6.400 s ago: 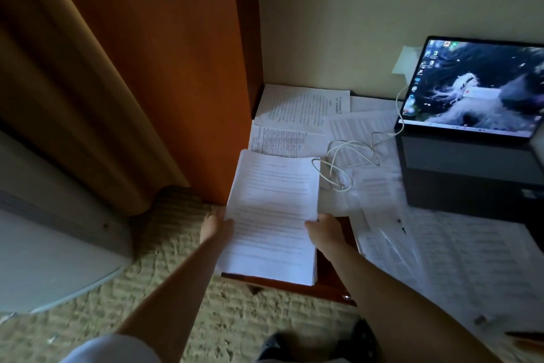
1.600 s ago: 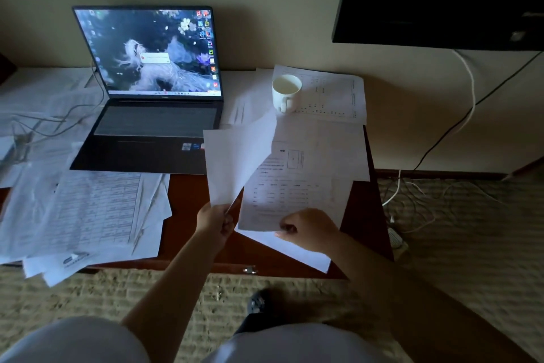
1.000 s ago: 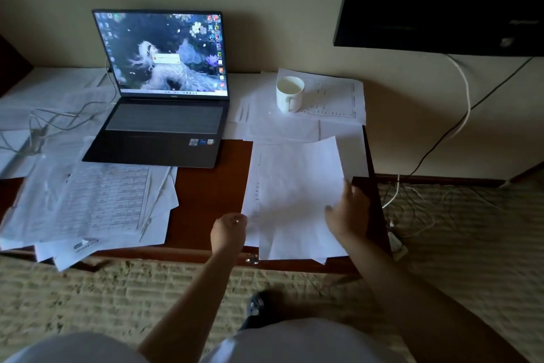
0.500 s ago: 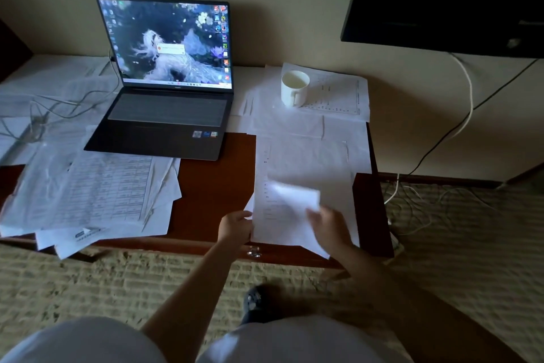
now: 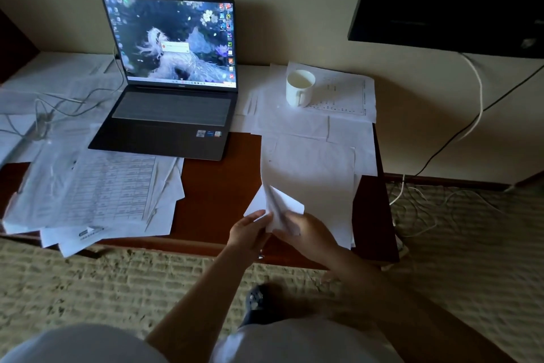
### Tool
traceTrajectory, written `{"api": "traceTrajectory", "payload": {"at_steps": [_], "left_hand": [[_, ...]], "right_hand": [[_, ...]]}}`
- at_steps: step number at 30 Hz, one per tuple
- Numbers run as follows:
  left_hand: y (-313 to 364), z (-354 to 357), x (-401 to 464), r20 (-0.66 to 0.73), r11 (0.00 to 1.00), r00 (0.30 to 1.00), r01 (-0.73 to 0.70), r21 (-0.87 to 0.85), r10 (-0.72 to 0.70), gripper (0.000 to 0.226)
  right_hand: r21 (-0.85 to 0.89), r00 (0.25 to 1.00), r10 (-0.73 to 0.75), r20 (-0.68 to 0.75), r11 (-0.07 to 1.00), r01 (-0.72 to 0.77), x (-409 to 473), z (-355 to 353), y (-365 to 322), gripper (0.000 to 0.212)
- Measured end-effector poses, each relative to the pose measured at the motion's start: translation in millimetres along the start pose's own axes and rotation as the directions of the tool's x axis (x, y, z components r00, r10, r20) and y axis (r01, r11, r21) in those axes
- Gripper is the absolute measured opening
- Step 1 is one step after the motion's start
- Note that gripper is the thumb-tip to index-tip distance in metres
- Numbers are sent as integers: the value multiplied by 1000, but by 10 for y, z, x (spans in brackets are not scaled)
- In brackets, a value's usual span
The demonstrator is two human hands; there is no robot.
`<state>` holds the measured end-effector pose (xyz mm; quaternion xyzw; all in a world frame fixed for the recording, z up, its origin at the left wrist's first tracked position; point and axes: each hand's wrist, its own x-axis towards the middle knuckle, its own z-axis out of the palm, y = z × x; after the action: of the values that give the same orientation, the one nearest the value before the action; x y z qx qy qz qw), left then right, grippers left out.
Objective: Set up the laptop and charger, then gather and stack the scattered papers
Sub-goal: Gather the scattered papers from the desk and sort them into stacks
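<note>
On the brown wooden desk (image 5: 217,186), thin white sheets lie scattered around my open dark laptop (image 5: 167,115).

Near the front edge, my left hand (image 5: 250,230) and right hand (image 5: 306,233) pinch a creased, upturned paper corner (image 5: 282,203); a round white mug (image 5: 299,87) stands on sheets behind.

Dim room; the lit laptop screen (image 5: 173,42) is the brightest area. Corners fall dark, edges bow from wide-angle distortion, foreground slightly blurred.
</note>
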<state>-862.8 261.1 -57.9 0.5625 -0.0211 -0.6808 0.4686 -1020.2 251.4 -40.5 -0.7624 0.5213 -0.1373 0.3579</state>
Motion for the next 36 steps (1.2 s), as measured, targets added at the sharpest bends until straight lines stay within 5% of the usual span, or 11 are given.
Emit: {"api": "traceTrajectory", "payload": {"at_steps": [9,11,14,17,22,28,31,36], "left_hand": [[-133,24,77,66,981,997,39,-189,-27,37],[-114,25,74,40,987,999,25,-159,-19,32],[-77,8,66,-159,973,974,-132,191,163,22],[-48,-34,45,-131,773,906,-260,579,403,26],[34,-24,19,-70,838,955,-218,500,290,12],[58,-4,94,-69,779,974,-129,614,216,9],[113,13,77,-11,834,999,-33,550,46,22],[98,13,112,38,738,987,-144,660,158,18]], "right_hand": [[273,970,227,89,931,-243,111,15,5,11],[306,951,284,123,901,-309,123,2,15,29],[431,940,341,29,844,-320,150,14,96,43],[614,895,441,-75,728,-307,165,-46,99,12],[441,925,375,-61,841,-312,178,2,65,22],[-137,987,41,-154,989,-62,68,24,84,32],[-59,997,54,-62,997,-58,51,24,119,33],[85,992,110,-65,991,-104,81,-46,125,38]]}}
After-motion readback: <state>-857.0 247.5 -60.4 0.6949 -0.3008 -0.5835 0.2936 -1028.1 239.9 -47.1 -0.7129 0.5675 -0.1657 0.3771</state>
